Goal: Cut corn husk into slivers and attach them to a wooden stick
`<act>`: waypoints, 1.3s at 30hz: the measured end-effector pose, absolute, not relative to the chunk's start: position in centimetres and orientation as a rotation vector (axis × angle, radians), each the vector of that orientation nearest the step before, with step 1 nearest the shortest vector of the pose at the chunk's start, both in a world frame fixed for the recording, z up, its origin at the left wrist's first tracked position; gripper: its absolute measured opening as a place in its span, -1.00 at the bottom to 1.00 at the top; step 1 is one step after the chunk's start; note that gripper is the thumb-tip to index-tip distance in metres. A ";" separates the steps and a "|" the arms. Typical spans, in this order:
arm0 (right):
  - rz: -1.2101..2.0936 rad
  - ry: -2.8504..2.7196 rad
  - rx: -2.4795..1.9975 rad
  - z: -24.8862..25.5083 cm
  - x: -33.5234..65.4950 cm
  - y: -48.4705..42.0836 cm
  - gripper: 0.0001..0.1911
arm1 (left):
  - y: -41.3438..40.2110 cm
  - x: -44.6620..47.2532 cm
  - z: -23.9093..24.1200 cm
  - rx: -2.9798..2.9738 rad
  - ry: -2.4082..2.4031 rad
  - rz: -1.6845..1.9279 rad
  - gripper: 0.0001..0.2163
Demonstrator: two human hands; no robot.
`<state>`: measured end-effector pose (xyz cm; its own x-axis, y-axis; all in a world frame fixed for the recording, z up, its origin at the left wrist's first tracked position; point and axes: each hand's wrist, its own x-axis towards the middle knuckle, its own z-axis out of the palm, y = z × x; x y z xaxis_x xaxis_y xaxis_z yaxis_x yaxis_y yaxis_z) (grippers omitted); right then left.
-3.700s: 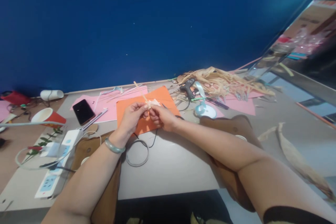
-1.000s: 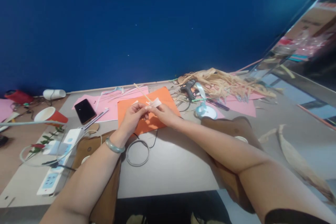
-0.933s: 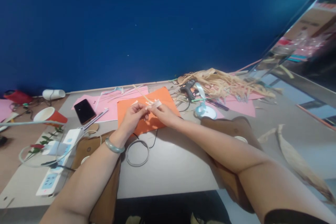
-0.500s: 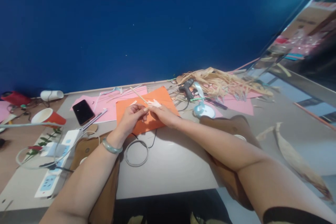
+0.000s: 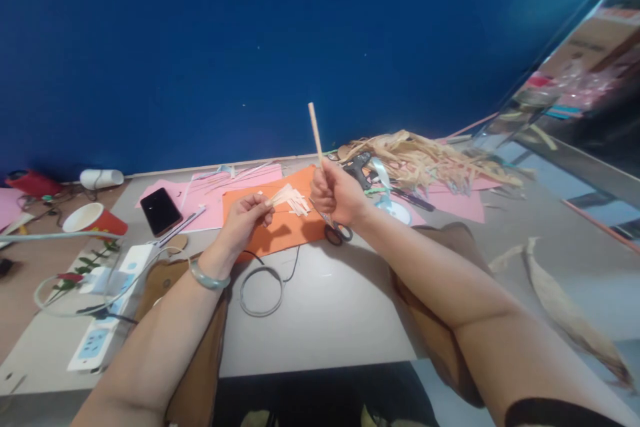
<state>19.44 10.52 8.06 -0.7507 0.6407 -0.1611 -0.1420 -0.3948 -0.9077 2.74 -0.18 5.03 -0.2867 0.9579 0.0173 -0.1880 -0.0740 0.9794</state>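
Observation:
My right hand is closed round a thin pale strip that stands upright above the table. My left hand pinches the end of a small fan of pale cut strips lying over the orange paper sheet. Black-handled scissors lie on the sheet's near right corner, just under my right hand. A pale green bangle sits on my left wrist.
Pink paper, a black phone and a red paper cup lie to the left, with a white power strip. A wire ring lies near the front. A glue gun, ribbon spool and dried husk pile are right.
My right hand has pulled away from my left and lifted the long strip upright. The fan of short strips stays in my left hand, and the scissors now show.

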 end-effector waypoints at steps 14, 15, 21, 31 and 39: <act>1.531 -2.179 -0.806 4.2 17.5 7.4 -0.43 | -0.1 4.0 4.0 1.094 1.275 1.517 -0.80; 1.542 -2.192 -0.782 4.2 17.6 7.5 -0.42 | -0.1 4.0 4.0 1.104 1.269 1.512 -0.80; 1.571 -2.175 -0.663 3.9 17.7 7.7 -0.44 | -0.2 4.0 3.7 1.103 1.269 1.511 -0.81; 1.431 -2.216 -0.607 4.1 17.5 7.8 -0.57 | 0.0 4.5 3.8 1.039 1.242 1.606 -0.85; 1.347 -2.269 -0.651 4.2 17.6 7.8 -0.62 | 0.0 3.9 3.5 0.962 1.230 1.543 -0.80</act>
<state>17.57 7.81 4.21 -0.8018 0.5861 0.1167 0.1783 0.4210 -0.8894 3.94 0.05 3.51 -0.2801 0.9594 0.0332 -0.1811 -0.0868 0.9796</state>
